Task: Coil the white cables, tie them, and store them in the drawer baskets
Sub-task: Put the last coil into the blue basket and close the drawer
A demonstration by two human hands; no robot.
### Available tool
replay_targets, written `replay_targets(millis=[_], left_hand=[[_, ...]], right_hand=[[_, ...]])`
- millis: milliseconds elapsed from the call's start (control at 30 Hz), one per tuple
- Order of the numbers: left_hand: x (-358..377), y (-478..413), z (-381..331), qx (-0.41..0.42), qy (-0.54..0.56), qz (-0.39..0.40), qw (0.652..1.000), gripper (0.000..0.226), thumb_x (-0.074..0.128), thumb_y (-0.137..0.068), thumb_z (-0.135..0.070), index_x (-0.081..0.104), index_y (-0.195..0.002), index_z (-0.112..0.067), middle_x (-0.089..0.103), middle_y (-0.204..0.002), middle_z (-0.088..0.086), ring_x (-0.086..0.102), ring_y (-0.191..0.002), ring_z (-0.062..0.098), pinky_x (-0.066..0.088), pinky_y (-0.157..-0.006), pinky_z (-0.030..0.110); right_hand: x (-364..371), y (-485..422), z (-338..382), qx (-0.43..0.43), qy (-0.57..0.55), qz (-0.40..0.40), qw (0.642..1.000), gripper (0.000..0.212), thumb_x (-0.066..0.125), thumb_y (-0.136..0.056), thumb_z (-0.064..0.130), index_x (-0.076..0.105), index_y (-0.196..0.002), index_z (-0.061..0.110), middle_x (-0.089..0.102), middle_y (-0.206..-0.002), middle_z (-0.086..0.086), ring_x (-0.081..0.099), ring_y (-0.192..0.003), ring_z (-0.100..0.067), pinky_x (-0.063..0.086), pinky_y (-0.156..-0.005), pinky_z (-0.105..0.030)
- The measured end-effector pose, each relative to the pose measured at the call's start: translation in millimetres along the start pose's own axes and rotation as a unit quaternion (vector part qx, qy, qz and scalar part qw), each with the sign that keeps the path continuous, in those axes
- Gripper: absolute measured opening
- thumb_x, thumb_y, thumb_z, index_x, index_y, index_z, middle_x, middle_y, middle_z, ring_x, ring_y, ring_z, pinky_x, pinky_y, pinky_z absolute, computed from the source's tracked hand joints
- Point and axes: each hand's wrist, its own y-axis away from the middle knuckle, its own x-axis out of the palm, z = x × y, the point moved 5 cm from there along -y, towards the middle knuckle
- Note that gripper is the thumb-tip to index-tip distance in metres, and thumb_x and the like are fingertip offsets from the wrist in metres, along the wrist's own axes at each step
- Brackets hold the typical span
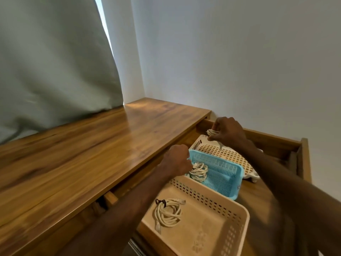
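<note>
We have the drawer (276, 143) pulled open to the right of the wooden desk top (92, 145), with three baskets in a row inside it. In the near beige basket (212, 228) the near coil (167, 214) lies flat, bound at its far-left edge by a black tie (160, 201), with both plug ends loose. Our left hand (176, 159) is curled into a fist at the left edge of the middle coil (199, 171), which sits in the blue basket (239, 172). It appears to grip the loops there, though the fingertips are hidden behind the back of the hand. Our right hand (228, 133) is closed round the far coil (211, 132), a tight bunch held above the far-left corner of the white basket (230, 156) and not touching it. We cannot see a tie on either held coil. We judge these cables to be light, limp and a little springy, so loops will fan out wherever they are let go. The best hold is across all the strands at once, at the bound spot or where the loops bunch tightest, never by a single loop or a plug end. The sheath looks smooth enough to slip through a loose pinch. Nothing here seems fragile, and the perforated baskets should take a gentle drop.
</note>
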Motion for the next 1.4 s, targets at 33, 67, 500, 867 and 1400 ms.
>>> replay_targets(millis=[33,67,500,867,1400], left_hand=[[2.3,-3.2,0.7,-0.005,-0.001,0.002,1.0,0.028,0.071,-0.093,-0.025,0.064,-0.119,-0.017,0.066,-0.122,0.001,0.065,-0.097,0.012,0.06,-0.071,0.027],[4.9,-5.9,1.5,-0.011,0.0,0.003,1.0,0.028,0.071,-0.093,-0.026,0.064,-0.118,-0.017,0.067,-0.121,0.001,0.065,-0.096,0.012,0.062,-0.074,0.03],[22.0,-14.8,7.7,-0.016,0.007,-0.007,1.0,0.026,0.073,-0.092,-0.026,0.067,-0.115,-0.016,0.07,-0.121,0.002,0.07,-0.091,0.012,0.063,-0.07,0.028],[-9.5,15.5,-3.7,0.014,0.021,-0.044,0.999,0.019,0.07,-0.092,-0.022,0.07,-0.11,-0.016,0.07,-0.121,0.003,0.067,-0.104,0.016,0.062,-0.077,0.029],[-72.0,224.8,-101.8,0.119,0.104,-0.073,0.985,0.024,0.068,-0.095,-0.025,0.071,-0.119,-0.019,0.073,-0.12,0.0,0.068,-0.113,0.018,0.055,-0.093,0.033]], right_hand=[[8.5,-3.0,-3.5,0.005,0.027,0.017,0.999,0.031,0.093,-0.071,0.026,0.069,-0.088,0.017,0.076,-0.093,0.0,0.068,-0.078,-0.013,0.059,-0.07,-0.033],[17.5,-4.6,-6.7,0.007,0.056,0.029,0.998,0.031,0.092,-0.072,0.026,0.068,-0.088,0.017,0.075,-0.093,0.001,0.068,-0.078,-0.012,0.059,-0.07,-0.032],[90.0,-13.1,-34.7,0.026,0.066,0.099,0.993,0.02,0.083,-0.084,0.019,0.068,-0.093,0.009,0.073,-0.115,-0.012,0.072,-0.104,-0.028,0.064,-0.074,-0.035],[53.6,12.0,-9.0,0.024,-0.011,0.01,1.0,0.018,0.076,-0.091,0.014,0.07,-0.107,0.009,0.072,-0.118,-0.01,0.069,-0.113,-0.029,0.058,-0.068,-0.023],[-74.5,233.3,110.0,0.032,-0.165,-0.034,0.985,0.007,0.077,-0.09,0.019,0.078,-0.086,0.013,0.075,-0.088,0.006,0.07,-0.081,-0.006,0.052,-0.065,-0.016]])
